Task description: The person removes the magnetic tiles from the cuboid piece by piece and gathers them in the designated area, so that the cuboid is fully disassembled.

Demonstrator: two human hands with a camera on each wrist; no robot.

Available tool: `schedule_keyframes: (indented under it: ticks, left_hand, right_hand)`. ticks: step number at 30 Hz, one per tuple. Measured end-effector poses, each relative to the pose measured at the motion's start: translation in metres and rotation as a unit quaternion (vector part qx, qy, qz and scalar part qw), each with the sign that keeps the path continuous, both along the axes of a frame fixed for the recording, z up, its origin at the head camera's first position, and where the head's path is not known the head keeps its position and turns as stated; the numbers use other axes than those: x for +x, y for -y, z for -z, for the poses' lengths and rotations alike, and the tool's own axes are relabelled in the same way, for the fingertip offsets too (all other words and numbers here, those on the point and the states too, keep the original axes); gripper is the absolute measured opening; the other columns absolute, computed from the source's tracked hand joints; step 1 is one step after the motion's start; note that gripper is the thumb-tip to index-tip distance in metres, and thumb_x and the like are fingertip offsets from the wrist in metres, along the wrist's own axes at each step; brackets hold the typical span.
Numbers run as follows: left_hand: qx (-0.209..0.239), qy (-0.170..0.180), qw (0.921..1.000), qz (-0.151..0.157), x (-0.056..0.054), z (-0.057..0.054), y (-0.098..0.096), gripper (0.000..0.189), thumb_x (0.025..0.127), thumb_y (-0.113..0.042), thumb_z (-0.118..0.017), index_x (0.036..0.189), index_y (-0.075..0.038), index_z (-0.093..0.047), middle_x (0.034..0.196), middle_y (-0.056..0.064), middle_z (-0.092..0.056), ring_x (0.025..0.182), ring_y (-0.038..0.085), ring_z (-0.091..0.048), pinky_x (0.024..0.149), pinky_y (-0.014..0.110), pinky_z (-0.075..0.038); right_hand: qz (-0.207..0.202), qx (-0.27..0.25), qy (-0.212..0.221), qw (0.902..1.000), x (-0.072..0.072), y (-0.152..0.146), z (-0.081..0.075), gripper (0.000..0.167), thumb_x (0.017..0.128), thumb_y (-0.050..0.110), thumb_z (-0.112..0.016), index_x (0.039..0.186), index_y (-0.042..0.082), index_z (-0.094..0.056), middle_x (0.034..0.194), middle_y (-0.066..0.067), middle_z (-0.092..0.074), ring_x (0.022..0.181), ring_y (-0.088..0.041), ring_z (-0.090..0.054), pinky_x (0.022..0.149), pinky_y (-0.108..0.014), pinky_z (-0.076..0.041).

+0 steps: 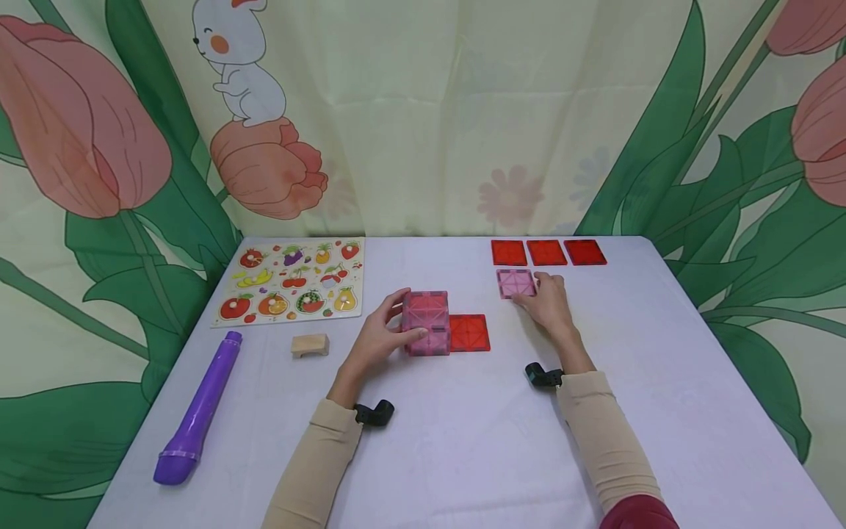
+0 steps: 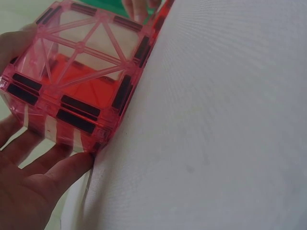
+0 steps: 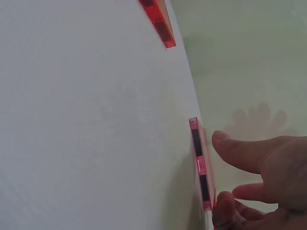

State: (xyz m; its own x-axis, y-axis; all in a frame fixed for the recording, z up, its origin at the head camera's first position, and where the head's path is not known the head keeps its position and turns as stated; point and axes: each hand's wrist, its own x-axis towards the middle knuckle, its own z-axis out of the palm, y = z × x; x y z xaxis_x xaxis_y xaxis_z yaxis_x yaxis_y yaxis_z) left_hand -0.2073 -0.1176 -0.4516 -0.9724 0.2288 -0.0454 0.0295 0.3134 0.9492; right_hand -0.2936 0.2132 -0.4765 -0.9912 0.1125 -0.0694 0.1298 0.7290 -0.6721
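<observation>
Around a pink box [image 1: 426, 314], partly hidden left fingers [image 2: 72, 171] grip; whether right fingers [image 3: 224, 208] pinch is unclear.

A microphone [image 1: 203, 406] lies near a fruit board [image 1: 277, 283].

Creased tulip-print curtain [image 1: 416, 147]; white-covered table [image 1: 456, 455] in front
</observation>
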Motion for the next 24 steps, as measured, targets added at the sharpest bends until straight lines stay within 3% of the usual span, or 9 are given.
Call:
schedule_keyframes:
  ticks: [9,24]
  left_hand:
    - [-0.002,0.003,1.0,0.003,-0.001,-0.001,0.001,0.083,0.086,-0.027,-0.08,0.156,-0.024,-0.035,0.156,0.008,-0.042,0.146,0.032,-0.039,0.113,0.047,-0.046]
    - [-0.004,0.007,1.0,0.003,-0.001,-0.003,0.001,0.085,0.085,-0.027,-0.08,0.156,-0.023,-0.034,0.157,0.007,-0.042,0.146,0.032,-0.039,0.113,0.047,-0.046]
  right_hand:
    - [-0.033,-0.031,0.0,0.999,0.006,0.007,-0.014,0.079,0.091,0.03,-0.073,0.153,0.001,-0.034,0.148,-0.026,-0.035,0.133,-0.039,-0.04,0.106,-0.056,-0.049]
    - [-0.131,-0.027,0.019,0.9909,0.014,0.029,-0.025,0.085,0.081,0.031,-0.083,0.151,0.011,-0.041,0.155,-0.018,-0.032,0.14,-0.038,-0.037,0.102,-0.057,-0.052]
